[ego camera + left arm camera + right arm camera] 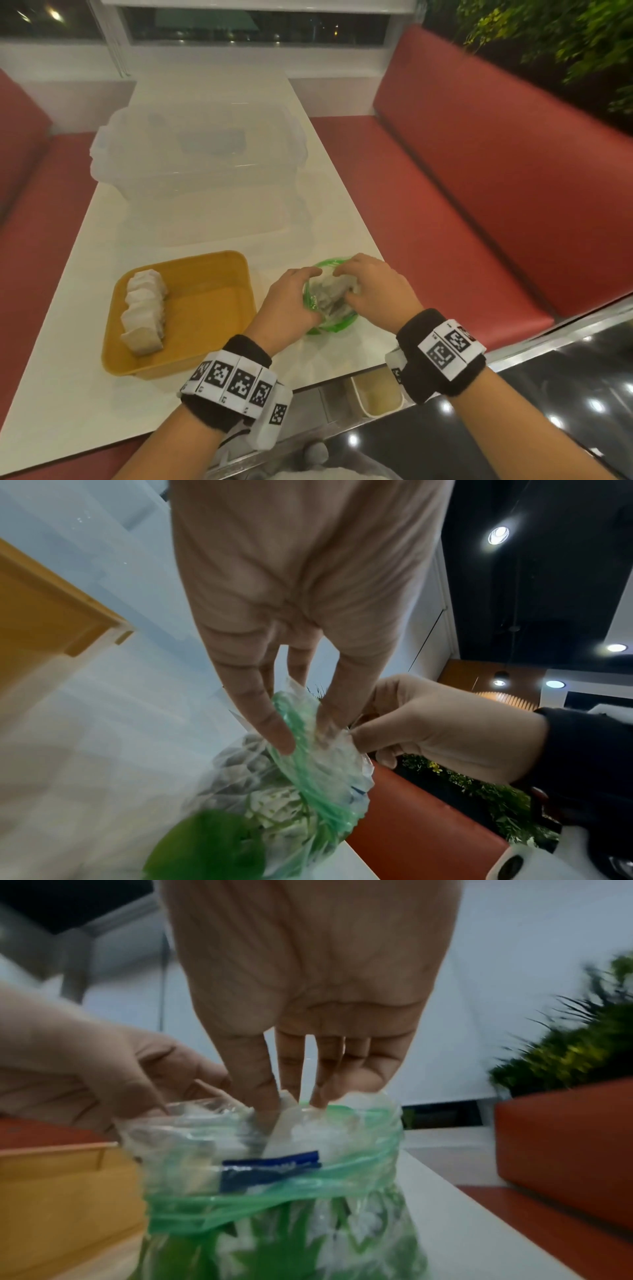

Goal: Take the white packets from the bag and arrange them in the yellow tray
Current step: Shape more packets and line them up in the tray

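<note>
White table (212,102) is seen with one clear lidded box (191,150), one yellow tray (202,301) and one green-rimmed bag (329,329). Four white packets (145,310) are lined along the tray's left side. Bag rim is pinched by left hand (291,301); right hand (373,291) fingers are dipped inside among packets, grasp unclear.

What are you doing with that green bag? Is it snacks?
A person is taking little white packets out of a green-rimmed plastic bag on the white table. The left hand pinches the bag's rim to hold it open, while the right hand dips its fingers inside to reach a packet. A row of white packets already stands along one side of the yellow tray beside the bag. What is inside the packets cannot be seen.
</note>
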Demonstrator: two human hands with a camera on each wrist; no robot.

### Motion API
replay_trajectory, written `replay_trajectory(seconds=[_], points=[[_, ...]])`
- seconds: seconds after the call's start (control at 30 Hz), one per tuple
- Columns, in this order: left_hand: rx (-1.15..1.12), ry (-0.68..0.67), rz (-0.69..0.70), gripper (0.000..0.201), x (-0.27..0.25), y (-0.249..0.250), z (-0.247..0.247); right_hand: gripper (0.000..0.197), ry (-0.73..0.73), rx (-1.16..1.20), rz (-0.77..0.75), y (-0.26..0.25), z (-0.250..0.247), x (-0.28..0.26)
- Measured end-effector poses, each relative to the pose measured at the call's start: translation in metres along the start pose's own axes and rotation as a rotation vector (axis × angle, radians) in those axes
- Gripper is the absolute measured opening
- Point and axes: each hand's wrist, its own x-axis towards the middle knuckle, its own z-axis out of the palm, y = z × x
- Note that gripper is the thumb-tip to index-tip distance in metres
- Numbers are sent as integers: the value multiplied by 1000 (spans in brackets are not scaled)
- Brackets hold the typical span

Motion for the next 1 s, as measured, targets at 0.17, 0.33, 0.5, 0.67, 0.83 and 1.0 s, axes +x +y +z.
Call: replay_trajectory(seconds=[0.17, 0.33, 0.5, 0.67, 0.83, 1.0], points=[[-27, 12, -13, 74, 3, 3, 3, 32, -82, -187, -85, -10, 15, 4], [3, -1, 0, 69, 4, 4, 6, 24, -88, -306, -125, -11, 33, 10], [4, -13, 1, 68, 5, 3, 3, 19, 4, -187, -46, -13, 29, 15], [1, 6, -17, 66, 7, 1, -3, 13, -51, 205, 58, 1, 25, 17], [-32, -6, -29, 66, 11, -1, -7, 23, 43, 611, 58, 14, 8, 12], [-45, -30, -50, 57, 15, -6, -12, 6, 150, 779, 88, 21, 5, 18]])
